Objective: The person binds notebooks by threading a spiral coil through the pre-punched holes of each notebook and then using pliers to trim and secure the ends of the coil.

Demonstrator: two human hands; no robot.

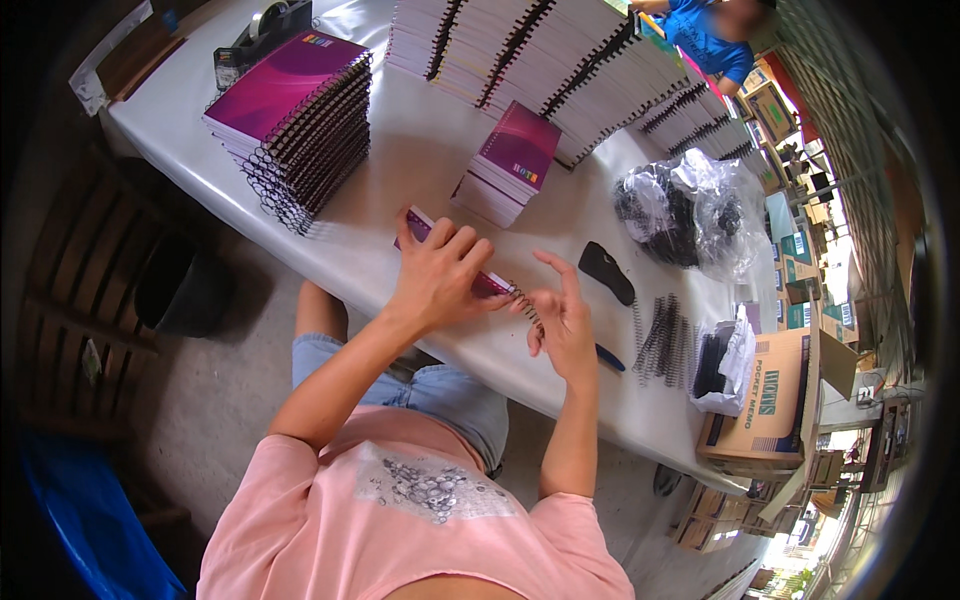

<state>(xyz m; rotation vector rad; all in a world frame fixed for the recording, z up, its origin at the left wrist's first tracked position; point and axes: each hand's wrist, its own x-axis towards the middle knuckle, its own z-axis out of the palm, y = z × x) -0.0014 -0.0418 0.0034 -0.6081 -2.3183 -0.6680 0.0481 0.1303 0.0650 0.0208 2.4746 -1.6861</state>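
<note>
My left hand (438, 270) is wrapped over a small purple notebook (495, 285) and holds it on edge above the near side of the table. From the notebook's right end sticks out a thin dark spiral binding coil (524, 303). The coil's free end is at the thumb and curled fingers of my right hand (563, 320), whose index finger is raised. Just beyond my hands stands a short stack of purple-covered booklets (520, 145). Loose black coils (662, 340) lie to the right, near a black pouch-like object (606, 273) and a dark-blue-handled tool (610, 358).
A tall stack of spiral-bound purple notebooks (290, 90) stands at the left, beside a tape dispenser (265, 30). Large rows of bound pages (540, 60) fill the back. Plastic bags of coils (690, 215) and a cardboard box (760, 390) are right. Another person (705, 40) is at far right.
</note>
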